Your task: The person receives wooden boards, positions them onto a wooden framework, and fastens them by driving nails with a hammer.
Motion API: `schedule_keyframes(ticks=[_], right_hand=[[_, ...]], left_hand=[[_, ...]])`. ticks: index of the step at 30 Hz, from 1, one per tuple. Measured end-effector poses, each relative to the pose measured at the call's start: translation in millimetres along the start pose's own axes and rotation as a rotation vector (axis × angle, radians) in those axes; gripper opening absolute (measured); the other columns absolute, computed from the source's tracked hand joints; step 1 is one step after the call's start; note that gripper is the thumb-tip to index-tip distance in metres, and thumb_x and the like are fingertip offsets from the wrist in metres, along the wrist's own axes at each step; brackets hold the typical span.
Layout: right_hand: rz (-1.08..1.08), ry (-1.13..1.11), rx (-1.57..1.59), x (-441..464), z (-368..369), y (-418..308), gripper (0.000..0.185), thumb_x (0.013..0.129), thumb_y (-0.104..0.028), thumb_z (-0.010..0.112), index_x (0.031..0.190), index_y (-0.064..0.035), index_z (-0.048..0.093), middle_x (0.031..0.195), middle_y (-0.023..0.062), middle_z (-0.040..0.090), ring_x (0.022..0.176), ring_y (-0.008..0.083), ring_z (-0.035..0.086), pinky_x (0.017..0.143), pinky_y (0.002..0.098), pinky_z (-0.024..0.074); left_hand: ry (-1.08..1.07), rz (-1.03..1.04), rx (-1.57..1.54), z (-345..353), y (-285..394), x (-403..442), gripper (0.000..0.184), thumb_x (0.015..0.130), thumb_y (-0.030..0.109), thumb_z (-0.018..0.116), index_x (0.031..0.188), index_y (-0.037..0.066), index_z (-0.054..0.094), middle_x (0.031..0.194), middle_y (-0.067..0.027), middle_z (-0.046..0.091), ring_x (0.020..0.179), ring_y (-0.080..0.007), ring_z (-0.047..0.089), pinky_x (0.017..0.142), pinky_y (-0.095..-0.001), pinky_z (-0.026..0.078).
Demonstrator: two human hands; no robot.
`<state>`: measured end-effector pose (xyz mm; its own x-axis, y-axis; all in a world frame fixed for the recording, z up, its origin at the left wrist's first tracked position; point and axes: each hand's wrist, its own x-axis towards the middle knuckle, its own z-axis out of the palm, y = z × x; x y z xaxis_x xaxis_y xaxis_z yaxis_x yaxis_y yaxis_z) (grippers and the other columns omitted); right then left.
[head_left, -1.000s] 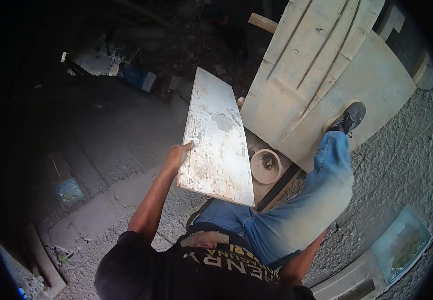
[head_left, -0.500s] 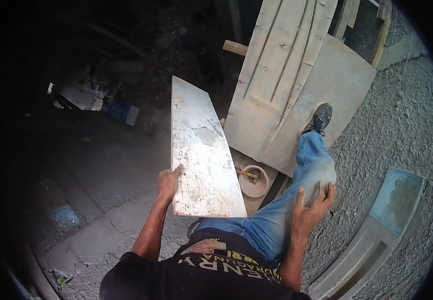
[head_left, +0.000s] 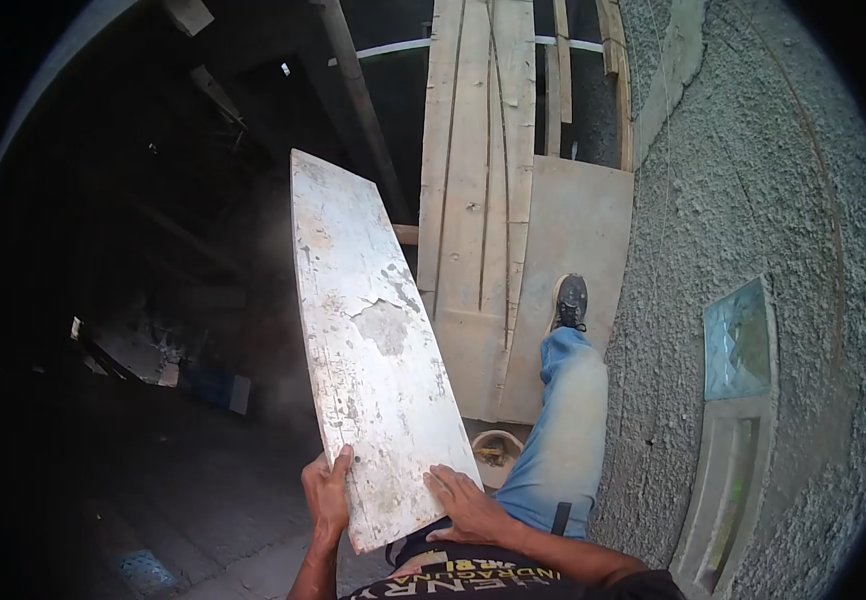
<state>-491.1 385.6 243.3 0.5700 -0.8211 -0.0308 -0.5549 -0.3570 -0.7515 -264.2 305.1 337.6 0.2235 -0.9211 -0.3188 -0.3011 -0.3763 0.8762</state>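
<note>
A long, white-painted board (head_left: 383,370) with scuffs and a peeled grey patch stands tilted before me. My left hand (head_left: 327,492) is closed on its left edge near the bottom, thumb over the face. At the lower right edge, my right hand (head_left: 468,512) grips the board with its fingers against the face; part of the hold is hard to see. Behind the board's lower right side is a pale bucket (head_left: 498,452), partly covered, with something yellowish in it. My shoe (head_left: 571,303) rests on a flat panel (head_left: 578,220).
Grooved wooden planks (head_left: 473,200) run away from me beside the panel. To the right rises a rough cement wall (head_left: 673,400) with a glass-block window (head_left: 738,340). On the left is a dark drop with timber posts (head_left: 358,100) and a lower floor.
My right hand has moved from my knee to the board's lower right edge. The board appears lower and farther left in view as my head has turned. My left hand keeps its grip.
</note>
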Motion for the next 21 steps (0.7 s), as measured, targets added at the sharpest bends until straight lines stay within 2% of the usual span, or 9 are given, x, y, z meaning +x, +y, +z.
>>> schedule_keyframes(ticks=[3,6,11,13,15,16,18,19,21], right_hand=[[0.052,0.073,-0.19,10.9,-0.3,-3.3,0.083,0.085,-0.033,0.07,0.146,0.0109,0.033,0.148,0.0305,0.033,0.141,0.0448,0.034,0.114,0.0495,0.035],[0.107,0.456,-0.335,35.3,0.8,11.0,0.062,0.082,0.002,0.051,0.141,0.0149,0.037,0.143,0.0339,0.038,0.138,0.0478,0.037,0.111,0.0482,0.0399],[0.12,0.642,-0.315,60.5,-41.1,34.2,0.06,0.085,-0.002,0.053,0.139,0.0181,0.036,0.141,0.0361,0.038,0.134,0.0492,0.042,0.109,0.0502,0.0411],[0.104,0.778,-0.127,56.7,-61.4,34.4,0.066,0.084,-0.006,0.058,0.14,0.0176,0.034,0.141,0.0374,0.036,0.132,0.048,0.046,0.105,0.051,0.0455],[0.16,0.838,0.013,47.3,-63.3,27.5,0.059,0.08,-0.009,0.065,0.132,0.0118,0.048,0.125,0.037,0.051,0.114,0.0472,0.058,0.091,0.05,0.0529],[0.298,0.567,-0.041,39.9,-71.5,18.8,0.049,0.078,-0.009,0.067,0.122,0.0078,0.056,0.111,0.034,0.057,0.102,0.0471,0.061,0.084,0.049,0.0534],[0.093,0.544,-0.716,25.3,-49.8,45.0,0.023,0.077,-0.012,0.071,0.095,0.0001,0.066,0.078,0.0217,0.064,0.075,0.0447,0.062,0.072,0.0482,0.0505],[0.097,0.556,-0.725,27.9,-54.2,46.5,0.023,0.077,-0.012,0.071,0.095,0.0001,0.066,0.078,0.0217,0.064,0.075,0.0447,0.062,0.072,0.0482,0.0505],[0.195,0.825,-0.176,29.0,-56.0,41.1,0.015,0.084,-0.015,0.066,0.086,-0.0005,0.066,0.09,0.0194,0.065,0.085,0.0383,0.063,0.078,0.0507,0.0476]], left_hand=[[-0.048,0.109,-0.052,14.9,34.2,5.0,0.034,0.098,0.019,0.061,0.108,-0.013,0.067,0.092,-0.0081,0.071,0.082,-0.0098,0.058,0.075,-0.0288,0.048],[-0.099,0.238,0.008,38.3,69.0,10.6,0.033,0.098,0.018,0.06,0.111,-0.013,0.066,0.095,-0.0123,0.073,0.085,-0.0112,0.059,0.077,-0.0306,0.048],[-0.188,0.39,0.222,89.1,141.8,37.5,0.044,0.102,0.032,0.055,0.108,-0.01,0.066,0.08,-0.0188,0.07,0.08,-0.0131,0.06,0.072,-0.0345,0.049],[-0.401,0.404,0.156,97.9,167.2,50.8,0.055,0.104,0.044,0.049,0.111,-0.009,0.064,0.086,-0.024,0.07,0.082,-0.0189,0.064,0.074,-0.0364,0.049],[-0.39,0.501,0.057,117.3,177.9,63.5,0.059,0.105,0.046,0.046,0.113,-0.01,0.063,0.088,-0.0227,0.07,0.079,-0.0208,0.062,0.073,-0.0375,0.048],[-0.375,0.607,-0.043,127.0,176.5,68.8,0.062,0.105,0.048,0.044,0.114,-0.011,0.062,0.09,-0.0215,0.07,0.077,-0.0227,0.061,0.073,-0.0386,0.048],[-0.244,0.622,-0.067,155.9,130.9,111.5,0.066,0.104,0.051,0.044,0.118,-0.011,0.061,0.095,-0.0221,0.07,0.082,-0.0238,0.062,0.077,-0.0379,0.048],[-0.104,0.632,-0.08,169.4,104.5,137.9,0.07,0.103,0.054,0.043,0.122,-0.011,0.059,0.101,-0.0226,0.07,0.087,-0.0249,0.062,0.081,-0.0372,0.049],[-0.159,0.371,0.104,179.0,50.4,161.8,0.079,0.1,0.062,0.042,0.13,-0.01,0.055,0.116,-0.0237,0.066,0.104,-0.0254,0.063,0.095,-0.0342,0.047]])
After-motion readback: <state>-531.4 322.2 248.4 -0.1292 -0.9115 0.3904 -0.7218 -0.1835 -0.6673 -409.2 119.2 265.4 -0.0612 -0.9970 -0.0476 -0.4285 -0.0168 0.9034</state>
